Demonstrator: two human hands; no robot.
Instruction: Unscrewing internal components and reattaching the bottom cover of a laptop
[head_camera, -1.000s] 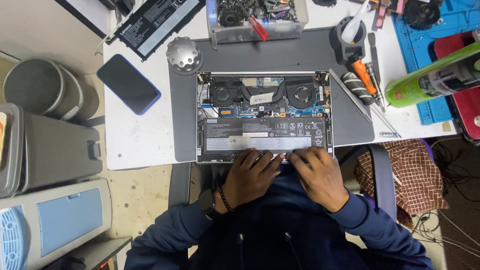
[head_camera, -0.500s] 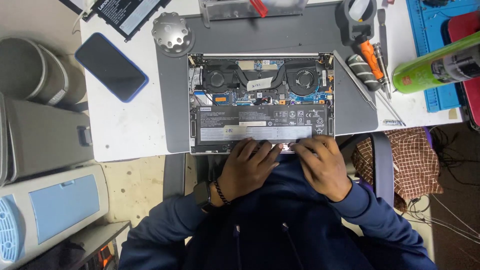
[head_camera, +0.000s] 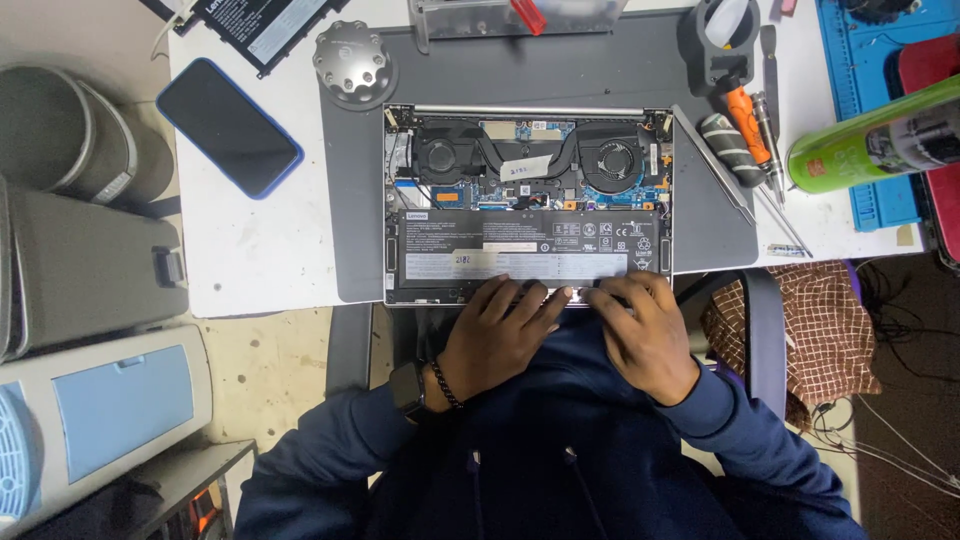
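An opened laptop (head_camera: 528, 200) lies bottom-up on a grey mat (head_camera: 352, 180), showing two fans, a circuit board and a long black battery (head_camera: 528, 245). My left hand (head_camera: 497, 340) rests with its fingertips on the laptop's near edge, just below the battery; a watch and bead bracelet sit on that wrist. My right hand (head_camera: 645, 335) lies beside it, fingers also on the near edge. The fingertips of both hands nearly meet. Whether a small part is pinched between them is hidden.
A dark phone (head_camera: 228, 125) lies left on the white table (head_camera: 250, 250), a round metal weight (head_camera: 352, 62) behind the laptop. Screwdrivers (head_camera: 752, 140), a green can (head_camera: 875, 140) and a blue mat (head_camera: 860, 90) are right. Grey bins (head_camera: 90, 240) stand on the floor at left.
The view has shifted so the laptop sits higher in frame. Both hands stay at the laptop's near edge, with only slight finger movement.
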